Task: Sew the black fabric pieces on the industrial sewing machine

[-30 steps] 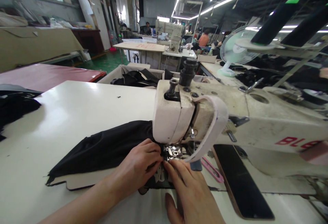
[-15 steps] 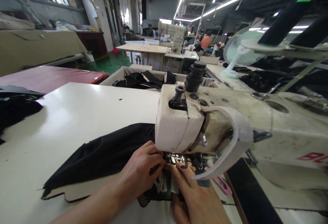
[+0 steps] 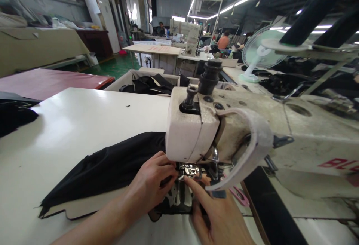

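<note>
A black fabric piece [image 3: 112, 166] with a beige underside lies on the white table, its far end running under the head of the sewing machine [image 3: 193, 129]. My left hand [image 3: 153, 179] is closed beside the presser foot [image 3: 190, 170], thumb and fingers pinched on the fabric's edge. From the other side comes my right hand [image 3: 217, 209], its index finger stretched toward the foot and its thumb apart below. A small pale bit shows at that fingertip. The other right fingers are partly hidden behind the machine's curved white lever [image 3: 255, 144].
Pink-handled scissors [image 3: 239, 196] lie right of the foot. Behind the table stands a bin [image 3: 112, 85] of black cloth pieces. More black fabric [image 3: 17, 116] sits at the left edge. Thread cones [image 3: 310, 18] and a fan [image 3: 260, 50] stand at right; other people are farther back.
The whole view has shifted slightly, so the machine appears a little farther left and higher. My right index finger has straightened beside the foot. My left hand keeps its pinch.
</note>
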`<action>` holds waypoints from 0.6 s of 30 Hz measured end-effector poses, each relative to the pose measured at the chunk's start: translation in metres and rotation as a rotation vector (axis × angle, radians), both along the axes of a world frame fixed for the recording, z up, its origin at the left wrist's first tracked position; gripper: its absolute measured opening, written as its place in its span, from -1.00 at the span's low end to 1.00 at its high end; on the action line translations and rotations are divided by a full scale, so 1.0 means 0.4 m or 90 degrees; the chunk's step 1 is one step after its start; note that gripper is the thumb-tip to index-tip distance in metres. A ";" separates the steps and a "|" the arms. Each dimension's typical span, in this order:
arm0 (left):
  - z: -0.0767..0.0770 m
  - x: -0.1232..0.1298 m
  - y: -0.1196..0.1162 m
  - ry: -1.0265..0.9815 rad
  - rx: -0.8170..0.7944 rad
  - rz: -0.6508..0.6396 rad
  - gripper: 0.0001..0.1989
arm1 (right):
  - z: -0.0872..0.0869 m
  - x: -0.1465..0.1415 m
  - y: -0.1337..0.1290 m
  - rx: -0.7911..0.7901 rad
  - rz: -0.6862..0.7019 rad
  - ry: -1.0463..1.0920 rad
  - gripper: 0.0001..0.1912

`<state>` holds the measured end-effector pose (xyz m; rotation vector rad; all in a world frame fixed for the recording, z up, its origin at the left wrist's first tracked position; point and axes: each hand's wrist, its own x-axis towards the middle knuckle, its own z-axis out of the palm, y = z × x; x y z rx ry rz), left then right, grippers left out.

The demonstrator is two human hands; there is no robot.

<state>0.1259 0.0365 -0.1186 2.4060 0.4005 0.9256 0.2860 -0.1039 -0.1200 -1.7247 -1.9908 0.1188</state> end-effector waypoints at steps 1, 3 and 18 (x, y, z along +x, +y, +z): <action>0.001 0.001 0.000 -0.004 0.003 0.000 -0.83 | 0.001 -0.002 0.002 -0.009 0.004 -0.002 -0.44; 0.005 0.003 0.000 -0.005 0.008 0.000 -0.82 | 0.003 -0.007 0.004 -0.022 0.007 -0.015 -0.37; -0.004 0.026 0.032 0.004 0.007 0.051 -0.82 | -0.006 -0.004 0.002 0.026 -0.016 -0.042 -0.50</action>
